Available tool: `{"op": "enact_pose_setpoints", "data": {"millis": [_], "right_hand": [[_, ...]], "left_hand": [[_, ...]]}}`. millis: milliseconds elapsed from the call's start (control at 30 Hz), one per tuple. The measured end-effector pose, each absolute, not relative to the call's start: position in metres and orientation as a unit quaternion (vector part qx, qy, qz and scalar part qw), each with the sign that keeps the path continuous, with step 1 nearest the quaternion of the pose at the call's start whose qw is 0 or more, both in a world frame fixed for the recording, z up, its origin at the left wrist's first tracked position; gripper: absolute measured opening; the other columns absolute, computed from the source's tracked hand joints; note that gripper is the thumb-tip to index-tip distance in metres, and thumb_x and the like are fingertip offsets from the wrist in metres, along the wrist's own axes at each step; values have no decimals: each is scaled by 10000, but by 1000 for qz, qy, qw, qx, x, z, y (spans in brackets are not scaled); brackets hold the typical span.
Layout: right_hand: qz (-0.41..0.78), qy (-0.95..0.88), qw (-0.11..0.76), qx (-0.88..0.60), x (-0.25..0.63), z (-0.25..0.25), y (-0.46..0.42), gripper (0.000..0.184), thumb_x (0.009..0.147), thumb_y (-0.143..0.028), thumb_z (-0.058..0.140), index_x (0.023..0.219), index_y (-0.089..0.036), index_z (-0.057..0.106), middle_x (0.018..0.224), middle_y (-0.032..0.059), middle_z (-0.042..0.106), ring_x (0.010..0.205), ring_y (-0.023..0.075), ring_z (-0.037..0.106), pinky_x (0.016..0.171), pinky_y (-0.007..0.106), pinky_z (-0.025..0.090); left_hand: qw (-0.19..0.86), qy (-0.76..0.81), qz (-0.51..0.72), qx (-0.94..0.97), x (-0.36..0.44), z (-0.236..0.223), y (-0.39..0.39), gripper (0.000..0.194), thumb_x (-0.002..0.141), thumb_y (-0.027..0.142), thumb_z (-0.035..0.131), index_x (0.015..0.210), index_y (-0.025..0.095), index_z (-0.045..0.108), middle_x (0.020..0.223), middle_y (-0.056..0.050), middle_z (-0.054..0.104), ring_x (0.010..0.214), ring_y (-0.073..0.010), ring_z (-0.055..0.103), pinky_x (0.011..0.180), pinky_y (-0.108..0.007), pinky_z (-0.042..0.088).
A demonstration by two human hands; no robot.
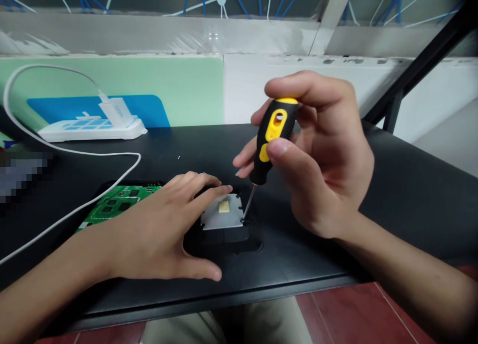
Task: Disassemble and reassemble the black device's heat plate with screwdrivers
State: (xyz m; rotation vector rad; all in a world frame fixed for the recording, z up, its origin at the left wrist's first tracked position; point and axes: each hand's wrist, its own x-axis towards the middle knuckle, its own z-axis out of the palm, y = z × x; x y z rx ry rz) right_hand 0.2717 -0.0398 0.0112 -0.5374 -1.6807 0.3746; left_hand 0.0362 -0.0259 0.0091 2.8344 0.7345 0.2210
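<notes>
Black and broad, the surface (403, 194) is backed by a green-and-white wall (197, 85). Right of centre, a yellow-and-black screwdriver (274, 130) is held by the right hand (328, 150), its handle top covered by a finger and its side met by the thumb. Its tip is set at the lower right corner of a silver plate (220, 218), mid-frame, on which a small yellowish pad (223, 206) is seen. By the left hand (168, 222), thumb and fingers spread wide, the plate's left side is partly covered; whether it is touched cannot be told. Farther left, a green circuit board (119, 204) is crossed by a white cable (112, 154). At upper left, a white adapter (116, 112) is plugged into a power strip (89, 131).
</notes>
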Motion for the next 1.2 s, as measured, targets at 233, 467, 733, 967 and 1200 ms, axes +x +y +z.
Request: {"op": "enact_pose_setpoints", "data": {"millis": [233,467,733,967,1200], "right_hand": [[169,-736,621,-210,270,16,-39,387,990,-326,592,1376,-353,583,1566,-8,546,1204,218,704,756,291,682],[152,-694,662,-239,267,21,-41,317,862,-281,781,1166,-310,694,1219,-4,713,794,124,707,586,254,628],[223,-685,639,-271,267,22,-49,275,1030,-277,521,1285,-303,620,1234,37,751,825,147,744,688,307,665],[148,-705,646,-251,261,25,-56,232,989,-221,574,1165,-334,676,1272,19,689,1029,207,734,645,321,663],[37,-727,635,-258,264,27,-57,357,898,-298,761,1211,-396,620,1162,-10,640,828,162,697,749,353,651]], "left_hand": [[113,262,83,955,39,11,-26,980,799,755,749,1570,251,412,1462,-151,545,1359,-415,493,1159,-589,405],[118,270,76,953,38,8,-27,979,797,710,779,1561,235,392,1483,-159,533,1347,-419,505,1134,-592,415],[89,256,75,960,34,4,-26,984,851,731,712,1562,161,339,1531,-206,492,1393,-425,479,1140,-599,389],[95,261,71,958,38,7,-26,974,841,716,727,1556,154,376,1499,-205,515,1355,-419,509,1128,-600,402],[119,265,61,955,39,10,-26,982,831,712,741,1566,182,364,1480,-174,527,1356,-394,506,1144,-575,396]]}}
